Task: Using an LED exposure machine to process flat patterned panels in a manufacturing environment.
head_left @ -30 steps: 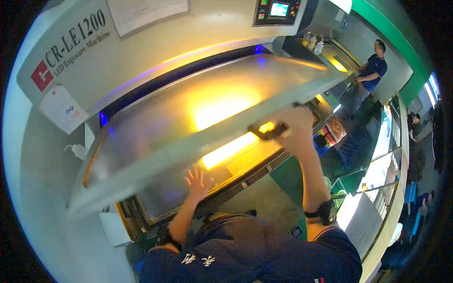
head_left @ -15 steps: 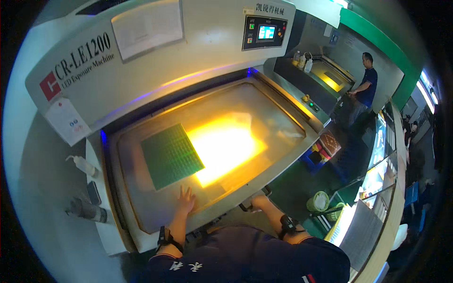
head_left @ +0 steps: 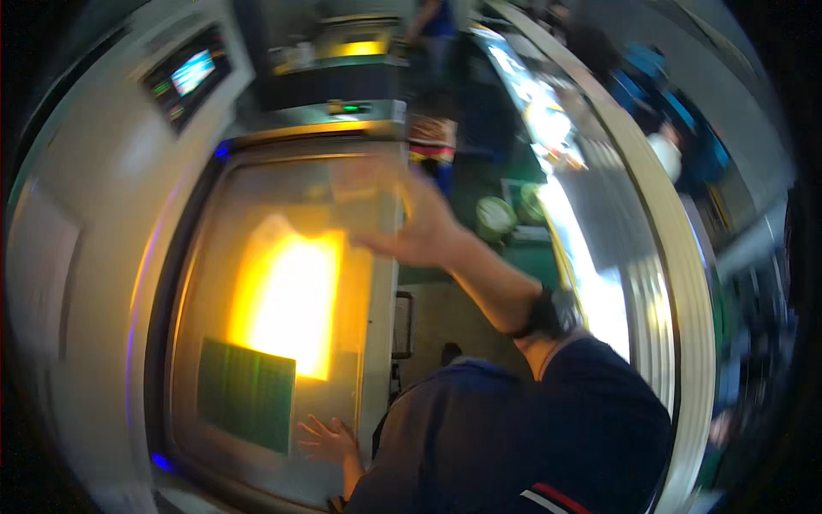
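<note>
My left hand (head_left: 328,441) is open, its fingers spread flat on the glass bed (head_left: 205,295) of the exposure machine. Just beside its fingertips lies a dark green panel (head_left: 246,396), flat on the bed. My right hand (head_left: 419,224) is raised over the bed's front edge, thumb and fingers apart. Motion blurs its fingertips, but nothing shows in its grasp. Below the right forearm, the black handle (head_left: 404,325) on the machine's front is free of any hand.
A bright yellow glow (head_left: 287,295) lights the bed beside the panel. A control screen (head_left: 193,73) is on the machine's housing. Behind me runs a lit bench (head_left: 591,274) with a pale rail. Green baskets (head_left: 495,216) stand on the floor; another person (head_left: 437,26) is at a second machine.
My view has swung to the right. My right hand has let go of the front handle and risen over the bed's edge. My left hand stays spread beside the green panel.
</note>
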{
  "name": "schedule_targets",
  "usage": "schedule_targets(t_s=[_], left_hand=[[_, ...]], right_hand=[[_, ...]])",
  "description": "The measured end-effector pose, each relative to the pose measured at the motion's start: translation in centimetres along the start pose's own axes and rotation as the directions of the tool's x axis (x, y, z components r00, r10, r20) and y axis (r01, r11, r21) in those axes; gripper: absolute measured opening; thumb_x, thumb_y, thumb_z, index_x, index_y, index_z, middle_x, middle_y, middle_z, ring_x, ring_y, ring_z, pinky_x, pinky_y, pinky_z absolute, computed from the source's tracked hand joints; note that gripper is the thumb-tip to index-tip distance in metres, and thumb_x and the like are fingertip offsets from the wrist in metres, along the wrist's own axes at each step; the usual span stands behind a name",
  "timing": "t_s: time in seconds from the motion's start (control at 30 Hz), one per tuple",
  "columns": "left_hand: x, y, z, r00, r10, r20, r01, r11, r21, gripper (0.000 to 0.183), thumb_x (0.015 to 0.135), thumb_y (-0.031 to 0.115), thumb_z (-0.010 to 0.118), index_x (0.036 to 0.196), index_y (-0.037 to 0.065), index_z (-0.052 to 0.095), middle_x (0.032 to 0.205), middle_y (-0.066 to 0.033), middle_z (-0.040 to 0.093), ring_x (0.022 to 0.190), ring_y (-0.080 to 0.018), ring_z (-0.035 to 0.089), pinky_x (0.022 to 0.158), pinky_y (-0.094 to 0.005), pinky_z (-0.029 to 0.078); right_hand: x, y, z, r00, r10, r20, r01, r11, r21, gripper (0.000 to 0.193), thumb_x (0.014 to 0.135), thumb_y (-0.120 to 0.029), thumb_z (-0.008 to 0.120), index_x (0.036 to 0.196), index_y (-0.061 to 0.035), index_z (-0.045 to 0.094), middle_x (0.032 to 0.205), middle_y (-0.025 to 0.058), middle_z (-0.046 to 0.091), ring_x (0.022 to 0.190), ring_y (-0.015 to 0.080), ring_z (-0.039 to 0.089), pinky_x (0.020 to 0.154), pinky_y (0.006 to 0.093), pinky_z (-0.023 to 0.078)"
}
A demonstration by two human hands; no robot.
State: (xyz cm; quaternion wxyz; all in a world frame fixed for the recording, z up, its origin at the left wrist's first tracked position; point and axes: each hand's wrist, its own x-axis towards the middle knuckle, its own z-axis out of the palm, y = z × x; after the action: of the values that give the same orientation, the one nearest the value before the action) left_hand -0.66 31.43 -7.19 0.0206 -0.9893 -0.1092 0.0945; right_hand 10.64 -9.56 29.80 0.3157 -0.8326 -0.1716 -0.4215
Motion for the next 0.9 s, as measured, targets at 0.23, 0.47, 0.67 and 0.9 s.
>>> schedule_targets(t_s=[0.23, 0.47, 0.67, 0.9], left_hand=[[-0.5, 1.8, 2.9, 0.997, -0.074, -0.005, 0.073, 0.963, 0.260, 0.075, 0.091, 0.075, 0.020, 0.155, 0.035, 0.014, 0.163, 0.0000, 0.006, 0.144, -0.0479, 0.015, 0.102, -0.0773, 0.019], [-1.1, 3.9, 2.4, 0.999, 0.021, -0.045, -0.016, 0.994, 0.107, 0.074, 0.092, 0.068, 0.032, 0.153, 0.027, 0.023, 0.161, -0.0075, 0.014, 0.142, -0.0468, 0.020, 0.102, -0.0753, 0.019], [0.1, 5.3, -1.4, 0.995, 0.098, -0.018, -0.098, 0.995, 0.017, 0.073, 0.093, 0.063, 0.036, 0.153, 0.022, 0.024, 0.160, -0.0129, 0.016, 0.142, -0.0454, 0.021, 0.106, -0.0700, 0.019], [2.1, 3.5, -3.0, 0.983, 0.167, -0.075, -0.180, 0.955, -0.234, 0.072, 0.094, 0.056, 0.041, 0.152, 0.015, 0.027, 0.158, -0.0191, 0.017, 0.143, -0.0439, 0.021, 0.110, -0.0638, 0.019]], right_hand=[[4.0, -12.2, -16.6, 0.616, -0.620, -0.485, 0.539, 0.782, -0.313, 0.093, 0.078, -0.048, 0.078, 0.151, -0.0186, 0.027, 0.142, 0.0164, 0.041, 0.119, 0.0336, 0.050, 0.096, 0.0541, 0.041], [3.3, -14.8, -18.0, 0.693, -0.584, -0.423, 0.444, 0.808, -0.388, 0.091, 0.079, -0.049, 0.076, 0.151, -0.0199, 0.027, 0.142, 0.0163, 0.041, 0.120, 0.0337, 0.049, 0.097, 0.0553, 0.040], [4.9, -13.8, -22.3, 0.706, -0.551, -0.445, 0.476, 0.834, -0.279, 0.090, 0.080, -0.050, 0.074, 0.151, -0.0209, 0.027, 0.143, 0.0162, 0.040, 0.121, 0.0338, 0.048, 0.097, 0.0563, 0.039], [12.7, -9.9, -21.5, 0.651, -0.603, -0.461, 0.643, 0.761, -0.088, 0.088, 0.082, -0.051, 0.072, 0.151, -0.0222, 0.027, 0.143, 0.0160, 0.040, 0.122, 0.0339, 0.047, 0.098, 0.0575, 0.038]])
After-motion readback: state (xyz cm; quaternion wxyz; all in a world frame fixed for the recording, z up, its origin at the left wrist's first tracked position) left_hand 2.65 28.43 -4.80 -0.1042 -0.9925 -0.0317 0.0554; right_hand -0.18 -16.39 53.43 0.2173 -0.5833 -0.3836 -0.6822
